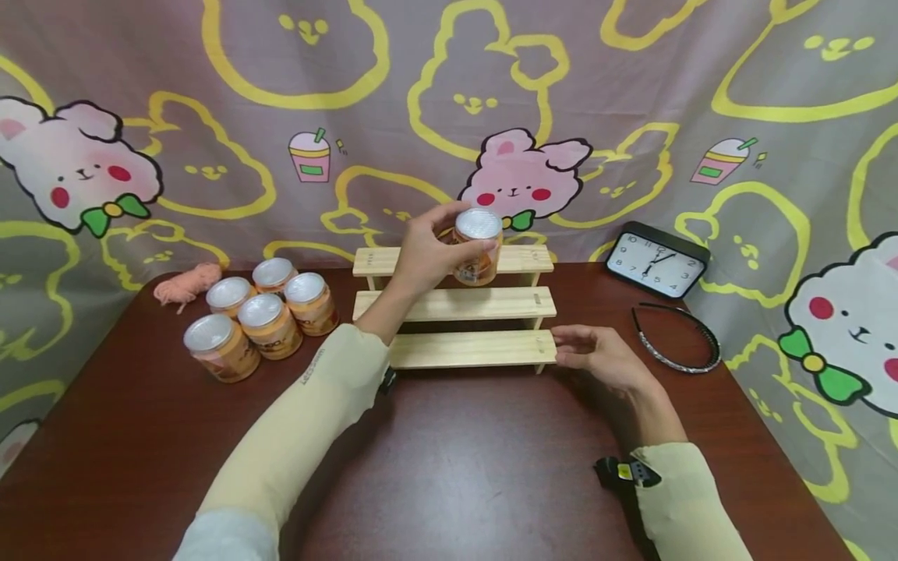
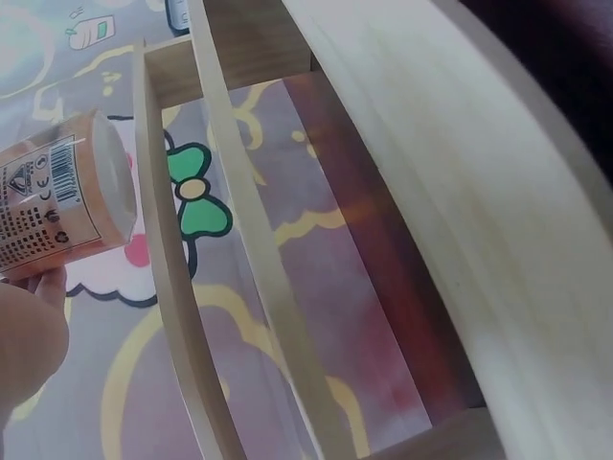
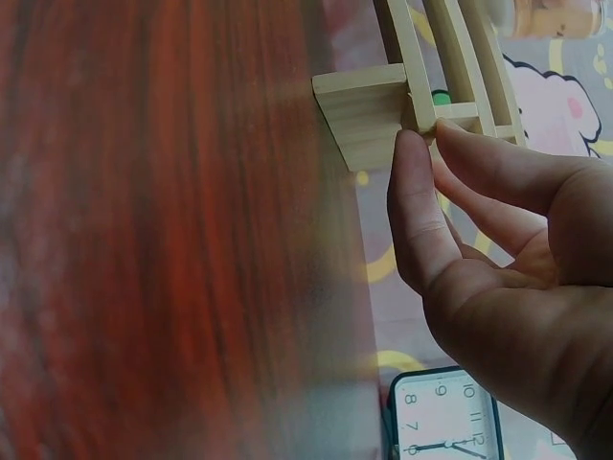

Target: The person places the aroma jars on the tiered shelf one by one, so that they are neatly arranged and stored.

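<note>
My left hand (image 1: 428, 253) holds an orange-labelled can (image 1: 479, 257) with a clear lid, thumb in front and fingers behind. The can is upright over the back part of a three-tier wooden shelf (image 1: 456, 304). Its barcode side and pale base show in the left wrist view, where the can (image 2: 67, 196) is apart from the slats. At the right end of the lowest tier, my right hand (image 1: 603, 358) pinches the board's corner between thumb and fingertip, seen closely in the right wrist view beside the shelf end (image 3: 369, 105).
Several similar cans (image 1: 270, 323) stand grouped on the left of the dark wood table (image 1: 449, 467), with pink yarn (image 1: 188, 284) behind them. On the right are a black-framed clock (image 1: 658, 261) and a headband (image 1: 680, 362). A patterned curtain (image 1: 393, 140) hangs behind.
</note>
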